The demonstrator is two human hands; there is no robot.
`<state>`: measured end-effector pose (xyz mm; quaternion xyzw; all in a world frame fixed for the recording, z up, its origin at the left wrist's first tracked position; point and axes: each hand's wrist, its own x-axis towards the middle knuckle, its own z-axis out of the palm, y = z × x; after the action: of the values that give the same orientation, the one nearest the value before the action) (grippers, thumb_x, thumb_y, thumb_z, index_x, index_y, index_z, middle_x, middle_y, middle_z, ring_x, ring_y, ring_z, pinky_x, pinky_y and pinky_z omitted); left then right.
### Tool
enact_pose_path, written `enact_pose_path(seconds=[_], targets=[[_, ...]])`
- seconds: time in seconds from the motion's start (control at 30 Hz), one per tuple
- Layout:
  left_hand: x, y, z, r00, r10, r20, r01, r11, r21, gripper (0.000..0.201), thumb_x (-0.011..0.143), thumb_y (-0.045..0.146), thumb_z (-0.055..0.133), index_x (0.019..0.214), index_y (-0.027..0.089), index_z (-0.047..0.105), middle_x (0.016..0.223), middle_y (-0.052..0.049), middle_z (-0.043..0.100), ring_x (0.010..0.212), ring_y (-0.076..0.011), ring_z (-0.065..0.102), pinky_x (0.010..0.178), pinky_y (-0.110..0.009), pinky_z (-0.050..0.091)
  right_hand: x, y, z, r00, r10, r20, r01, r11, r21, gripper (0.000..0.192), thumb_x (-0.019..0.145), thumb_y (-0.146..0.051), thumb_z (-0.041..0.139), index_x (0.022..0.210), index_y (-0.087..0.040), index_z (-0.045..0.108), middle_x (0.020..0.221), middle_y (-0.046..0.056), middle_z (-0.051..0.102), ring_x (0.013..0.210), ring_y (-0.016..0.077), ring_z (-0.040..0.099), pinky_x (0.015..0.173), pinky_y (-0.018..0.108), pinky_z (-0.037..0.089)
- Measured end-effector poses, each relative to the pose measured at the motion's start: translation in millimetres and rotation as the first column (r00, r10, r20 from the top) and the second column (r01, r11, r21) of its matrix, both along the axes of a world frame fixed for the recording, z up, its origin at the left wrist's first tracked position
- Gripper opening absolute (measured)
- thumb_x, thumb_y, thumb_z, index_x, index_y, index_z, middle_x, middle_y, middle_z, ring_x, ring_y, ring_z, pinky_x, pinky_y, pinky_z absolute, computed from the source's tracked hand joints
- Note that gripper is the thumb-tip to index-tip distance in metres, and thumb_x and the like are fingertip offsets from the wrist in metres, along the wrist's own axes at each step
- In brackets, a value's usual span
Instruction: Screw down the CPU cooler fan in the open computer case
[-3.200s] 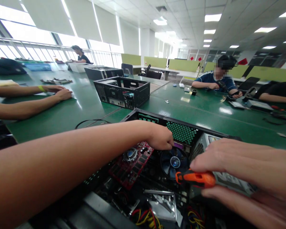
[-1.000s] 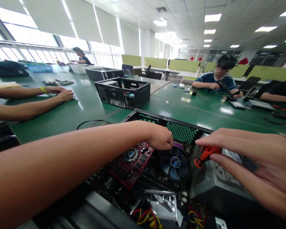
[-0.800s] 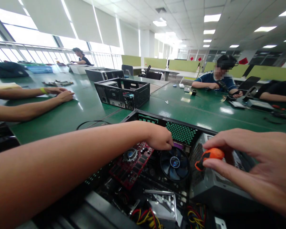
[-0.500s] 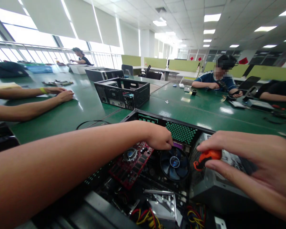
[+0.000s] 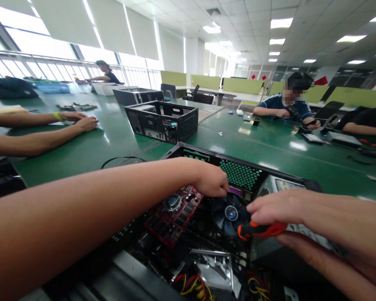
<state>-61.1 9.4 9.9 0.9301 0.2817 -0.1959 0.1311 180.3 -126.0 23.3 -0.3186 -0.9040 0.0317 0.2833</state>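
Over the open computer case [image 5: 138, 271], my left hand [image 5: 212, 180] is closed, its curled fingers at the upper edge of the round black CPU fan [image 5: 231, 213]. What those fingers pinch, if anything, is hidden. My right hand [image 5: 278, 209] grips an orange-and-black screwdriver [image 5: 263, 230] by its handle, right of the fan and above the metal power supply [image 5: 271, 251]; no shaft is visible. A red graphics card [image 5: 172, 213] lies left of the fan, below my left forearm. Nearer me are a silver metal bracket [image 5: 214, 269] and red-yellow cables [image 5: 192, 286].
Another open computer case [image 5: 161, 121] stands farther back on the green table [image 5: 113, 140]. A co-worker's forearms [image 5: 50, 133] rest on the table at the left. At the right, a person [image 5: 285, 100] handles parts. A thin black cable [image 5: 122, 159] lies behind my forearm.
My right hand has swung left and turned, bringing the screwdriver's handle nearer the fan and laying it more level. My left hand stays almost where it was.
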Motion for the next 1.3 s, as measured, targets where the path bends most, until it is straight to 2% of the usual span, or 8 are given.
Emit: enact_pose_path(seconds=[0.13,0.27,0.43,0.53,0.73,0.93,1.1,1.3], targets=[[0.7,-1.7,2.5,0.998,-0.007,-0.058,0.007,1.000,-0.002,0.032,0.109,0.023,0.055,0.123,0.018,0.084,0.128,-0.010,0.083,0.108,-0.0240,0.075,0.093,-0.028,0.051,-8.6,-0.6,-0.1,1.000,0.013,-0.015,-0.013,1.000,-0.017,0.036,0.098,-0.052,0.072,0.131,-0.046,0.082,0.110,0.000,0.088,0.110,0.0370,0.085,0.077,0.039,0.073],[2.0,-2.6,4.3,0.998,-0.004,-0.058,0.005,1.000,0.012,0.032,0.109,0.022,0.056,0.121,0.017,0.084,0.126,-0.011,0.084,0.105,-0.0238,0.074,0.092,-0.027,0.051,-8.6,-1.8,0.1,1.000,0.026,0.001,-0.026,0.997,-0.071,0.035,0.099,-0.047,0.072,0.133,-0.044,0.080,0.114,0.000,0.088,0.109,0.0348,0.085,0.084,0.039,0.073],[1.9,-2.6,3.6,0.999,0.003,-0.050,-0.003,1.000,0.003,0.031,0.108,0.022,0.056,0.120,0.018,0.085,0.124,-0.010,0.084,0.102,-0.0226,0.074,0.089,-0.026,0.050,-5.2,1.4,5.2,0.990,0.110,0.088,-0.095,0.983,-0.158,0.031,0.110,-0.032,0.059,0.138,-0.043,0.065,0.134,-0.009,0.083,0.115,0.0185,0.083,0.097,0.024,0.065],[1.6,-2.7,3.4,1.000,0.006,-0.029,-0.006,1.000,0.005,0.030,0.107,0.022,0.057,0.116,0.018,0.086,0.121,-0.010,0.085,0.099,-0.0225,0.074,0.087,-0.026,0.050,-5.6,6.6,6.9,0.982,0.146,0.123,-0.121,0.974,-0.190,0.032,0.113,-0.030,0.053,0.141,-0.041,0.061,0.138,-0.009,0.081,0.120,0.0156,0.080,0.097,0.020,0.063],[2.6,-2.6,3.8,1.000,0.004,-0.026,-0.005,1.000,-0.003,0.030,0.107,0.021,0.057,0.116,0.019,0.085,0.121,-0.010,0.085,0.100,-0.0222,0.073,0.088,-0.026,0.050,-5.0,12.3,0.8,0.980,0.161,0.116,-0.137,0.971,-0.194,0.038,0.109,-0.024,0.058,0.143,-0.040,0.063,0.139,-0.006,0.081,0.119,0.0183,0.081,0.096,0.023,0.064],[1.7,-1.9,2.3,1.000,0.016,0.007,-0.016,1.000,-0.003,0.028,0.106,0.022,0.058,0.109,0.021,0.086,0.117,-0.007,0.086,0.097,-0.0218,0.073,0.086,-0.026,0.049,3.6,7.3,-13.5,0.987,0.138,-0.078,-0.147,0.982,-0.120,0.035,0.100,-0.045,0.073,0.134,-0.039,0.080,0.116,0.002,0.087,0.114,0.0318,0.083,0.089,0.036,0.068],[1.0,-2.1,2.6,1.000,0.007,-0.003,-0.007,1.000,-0.001,0.029,0.106,0.022,0.058,0.111,0.019,0.086,0.117,-0.010,0.085,0.095,-0.0224,0.073,0.085,-0.027,0.050,1.4,9.9,-22.1,0.985,0.146,-0.087,-0.155,0.983,-0.098,0.032,0.098,-0.052,0.073,0.126,-0.040,0.083,0.111,0.002,0.086,0.112,0.0318,0.082,0.087,0.036,0.068],[-0.7,-0.3,-0.5,1.000,-0.009,0.012,0.009,1.000,0.001,0.028,0.105,0.022,0.058,0.110,0.021,0.086,0.116,-0.007,0.086,0.094,-0.0216,0.072,0.085,-0.026,0.050,1.0,10.1,-21.0,0.984,0.157,-0.087,-0.165,0.982,-0.088,0.028,0.096,-0.052,0.075,0.121,-0.040,0.084,0.106,0.002,0.086,0.107,0.0313,0.082,0.084,0.035,0.068]])
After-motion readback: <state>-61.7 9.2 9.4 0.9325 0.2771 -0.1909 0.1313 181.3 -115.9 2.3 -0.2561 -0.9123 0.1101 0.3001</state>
